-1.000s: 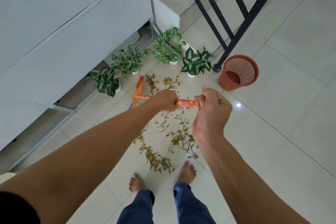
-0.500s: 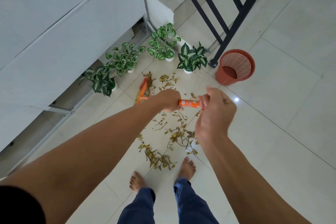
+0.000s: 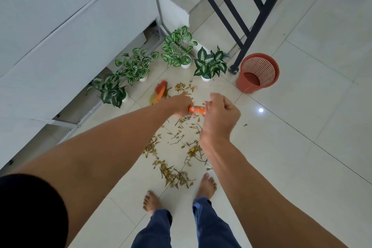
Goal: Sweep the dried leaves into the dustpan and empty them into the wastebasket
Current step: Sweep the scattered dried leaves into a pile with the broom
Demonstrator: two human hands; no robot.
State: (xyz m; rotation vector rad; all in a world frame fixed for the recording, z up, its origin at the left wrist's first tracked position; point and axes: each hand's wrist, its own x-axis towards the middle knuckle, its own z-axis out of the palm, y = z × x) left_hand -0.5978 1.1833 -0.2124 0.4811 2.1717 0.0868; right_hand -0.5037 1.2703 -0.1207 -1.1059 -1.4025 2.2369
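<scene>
Dried leaves (image 3: 171, 175) and bare twigs lie scattered over the tiled floor (image 3: 302, 147), from just beyond the hands back beneath them to the person's bare feet (image 3: 207, 186). The left hand (image 3: 180, 105) is wrapped around the orange handle of a broom (image 3: 196, 110). The right hand (image 3: 220, 112), just to its right, is closed on the handle's near end. The broom's head (image 3: 160, 91), blurred, sits on the floor beyond and left of the left hand, at the far edge of the litter.

The red mesh wastebasket (image 3: 259, 66) stands upright beyond and to the right of the right hand, well apart from the leaves. It is beside the foot of a dark metal railing (image 3: 253, 26). Four potted plants (image 3: 210, 64) line the floor past the hands, close to the broom's head.

The job appears to be at the sweeping step, with the leaves not yet gathered into one pile. No dustpan is in view. The next move probably calls for drawing the head back toward the feet, pulling the farthest leaves away from the pots. Strokes should stay short so the light leaves do not scatter. A dustpan must then be found before anything can go into the wastebasket.
</scene>
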